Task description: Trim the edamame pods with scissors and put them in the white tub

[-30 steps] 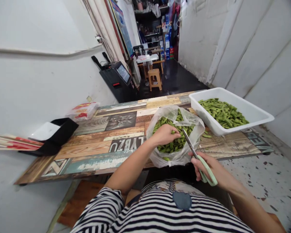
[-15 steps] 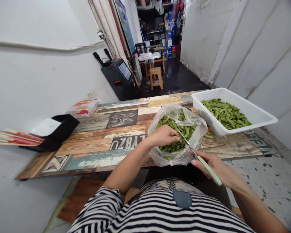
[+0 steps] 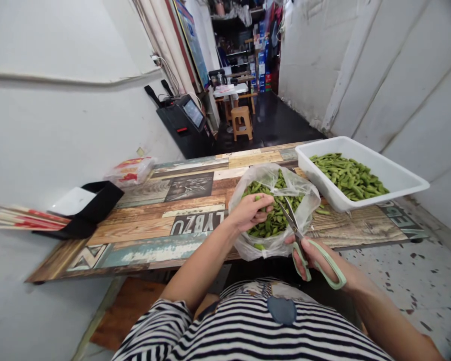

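My left hand [image 3: 252, 210] is closed in a pinch over the plastic bag, and a bit of a green edamame pod [image 3: 257, 198] shows at its fingers. My right hand [image 3: 315, 255] grips light-green-handled scissors [image 3: 293, 226], with fingers through the loops. The scissor blades stand apart and point toward the left fingertips. Below both hands, the clear plastic bag [image 3: 237, 240] lies with its mouth spread wide, full of edamame pods [image 3: 265, 228]. To the right, a white plastic tub [image 3: 402, 186] holds a heap of pods [image 3: 351, 175].
The wood-patterned table [image 3: 195, 220] carries a black holder [image 3: 84, 218] with red-and-white chopsticks [image 3: 26, 216] and a plastic packet [image 3: 131, 170] on its left side. Beyond its far edge stand a black touchscreen machine [image 3: 184, 123] and a tan stool [image 3: 241, 123].
The scissors have gone from closed to spread blades, and their handles have turned to show both loops. My left hand has shifted slightly, with a pod now showing at its fingers.
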A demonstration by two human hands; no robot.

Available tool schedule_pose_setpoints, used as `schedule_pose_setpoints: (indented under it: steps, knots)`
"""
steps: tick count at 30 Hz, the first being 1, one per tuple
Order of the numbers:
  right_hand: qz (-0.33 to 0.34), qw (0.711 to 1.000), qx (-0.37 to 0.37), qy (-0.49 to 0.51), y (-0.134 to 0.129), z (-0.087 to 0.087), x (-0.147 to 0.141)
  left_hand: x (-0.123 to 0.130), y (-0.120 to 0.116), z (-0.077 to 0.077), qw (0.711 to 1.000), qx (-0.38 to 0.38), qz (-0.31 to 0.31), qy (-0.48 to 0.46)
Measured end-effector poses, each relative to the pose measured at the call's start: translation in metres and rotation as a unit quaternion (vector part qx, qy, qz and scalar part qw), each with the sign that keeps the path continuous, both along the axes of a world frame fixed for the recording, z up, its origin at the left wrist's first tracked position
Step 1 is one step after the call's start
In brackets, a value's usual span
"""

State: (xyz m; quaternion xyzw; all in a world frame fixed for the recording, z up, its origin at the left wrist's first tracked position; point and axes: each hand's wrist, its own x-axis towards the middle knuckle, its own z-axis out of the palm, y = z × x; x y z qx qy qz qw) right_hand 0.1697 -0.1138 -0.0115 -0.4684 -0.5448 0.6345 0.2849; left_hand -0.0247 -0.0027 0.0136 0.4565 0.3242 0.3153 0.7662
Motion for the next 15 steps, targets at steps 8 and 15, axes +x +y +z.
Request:
schedule_pose_setpoints:
  steps: [8,15]
  knots:
    - [0.005,0.998,0.052,-0.034,0.001,0.008,-0.005,0.007,-0.009,-0.007,0.996,0.072,0.041,0.012]
    - [-0.015,0.998,0.037,-0.041,0.003,-0.003,-0.007,0.009,-0.012,-0.012,0.992,0.112,0.006,0.053]
